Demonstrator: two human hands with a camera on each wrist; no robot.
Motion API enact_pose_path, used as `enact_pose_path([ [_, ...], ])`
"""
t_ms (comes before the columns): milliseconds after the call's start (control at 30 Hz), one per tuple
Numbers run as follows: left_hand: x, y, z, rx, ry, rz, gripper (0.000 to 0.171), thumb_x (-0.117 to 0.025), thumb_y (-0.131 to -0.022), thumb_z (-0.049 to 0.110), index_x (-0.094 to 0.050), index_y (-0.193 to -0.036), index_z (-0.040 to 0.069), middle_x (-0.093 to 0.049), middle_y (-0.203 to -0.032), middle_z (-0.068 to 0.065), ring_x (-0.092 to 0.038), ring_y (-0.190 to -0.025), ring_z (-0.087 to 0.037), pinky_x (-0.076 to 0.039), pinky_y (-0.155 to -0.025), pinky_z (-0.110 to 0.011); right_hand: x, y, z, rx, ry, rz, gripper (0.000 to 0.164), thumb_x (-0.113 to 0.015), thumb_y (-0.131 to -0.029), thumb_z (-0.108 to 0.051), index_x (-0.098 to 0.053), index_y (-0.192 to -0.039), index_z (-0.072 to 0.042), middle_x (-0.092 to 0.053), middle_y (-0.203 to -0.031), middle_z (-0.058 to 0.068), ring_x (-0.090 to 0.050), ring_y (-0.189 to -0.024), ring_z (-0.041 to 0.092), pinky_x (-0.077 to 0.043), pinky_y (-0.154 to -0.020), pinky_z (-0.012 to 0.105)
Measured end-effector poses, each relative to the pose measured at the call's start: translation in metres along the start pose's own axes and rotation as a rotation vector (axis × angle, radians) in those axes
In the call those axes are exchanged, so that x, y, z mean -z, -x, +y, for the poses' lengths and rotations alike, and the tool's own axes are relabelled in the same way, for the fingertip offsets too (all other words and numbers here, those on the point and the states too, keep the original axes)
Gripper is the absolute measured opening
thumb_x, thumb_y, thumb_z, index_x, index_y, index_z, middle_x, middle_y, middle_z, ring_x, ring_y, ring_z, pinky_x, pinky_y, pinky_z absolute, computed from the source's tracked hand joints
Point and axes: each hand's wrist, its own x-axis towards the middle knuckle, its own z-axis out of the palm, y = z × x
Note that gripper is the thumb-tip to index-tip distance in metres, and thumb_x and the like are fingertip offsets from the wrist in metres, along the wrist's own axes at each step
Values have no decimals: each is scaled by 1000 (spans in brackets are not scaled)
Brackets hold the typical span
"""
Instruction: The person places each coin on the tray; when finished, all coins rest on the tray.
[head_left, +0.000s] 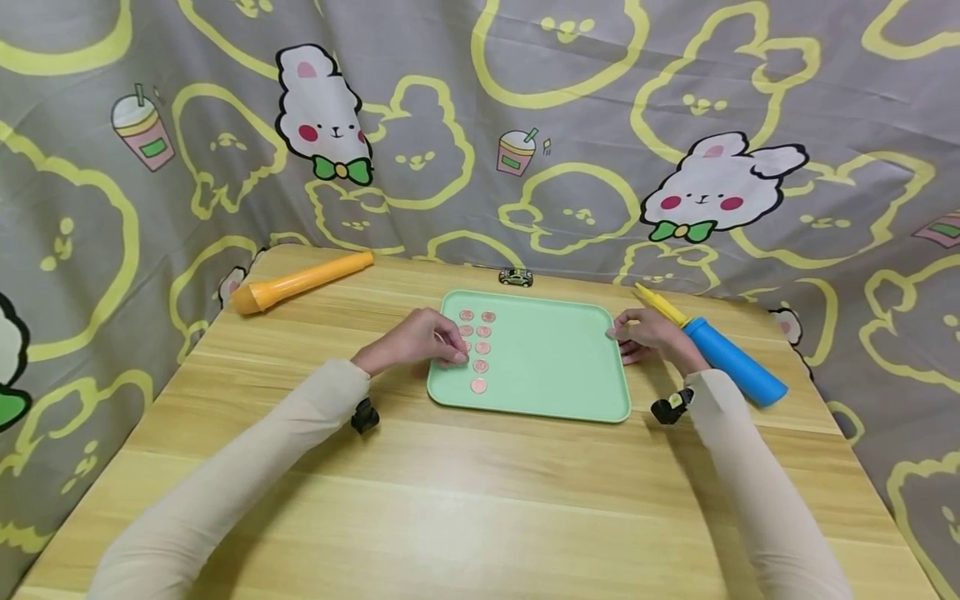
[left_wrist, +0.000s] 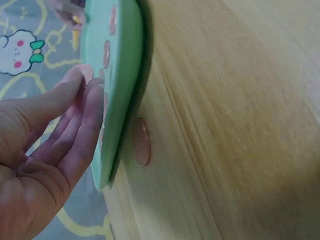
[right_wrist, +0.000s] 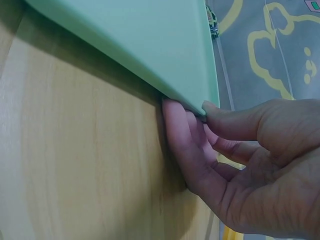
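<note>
A pale green tray lies on the wooden table, with several copper-coloured coins set in two columns along its left side. Over those columns, my left hand pinches a coin between thumb and fingertips. Another coin lies on the table just outside the tray's left edge, seen in the left wrist view. At the opposite side, my right hand grips the tray's right rim, thumb on top and fingers underneath. The left hand hides part of the outer column in the head view.
An orange microphone-shaped toy lies at the back left. Behind the tray stands a small toy car. A blue and yellow hand pump lies right of the right hand. A patterned curtain hangs behind the table.
</note>
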Motion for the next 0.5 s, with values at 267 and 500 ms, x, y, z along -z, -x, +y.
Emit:
enact_pose_path([
  [267,-6,0,-1,-8,-73,-12,7,-77,-95,5,-80,-95,-1,-78,-88,-10,-74,-74,-21,-61,-70,-31,-1,1,-2,1,4,-1,30,-57,-109,-13,-49,-129,8,-60,-89,8,-64,-76,15,-64,-75,36],
  [500,-8,-2,0,-3,-202,5,5,-76,-95,2,-79,-92,4,-76,-88,-4,-63,-76,-12,-53,-68,-23,-1,2,-5,-13,0,-8,32,-55,-110,-14,-48,-132,8,-60,-92,9,-63,-78,16,-63,-78,38],
])
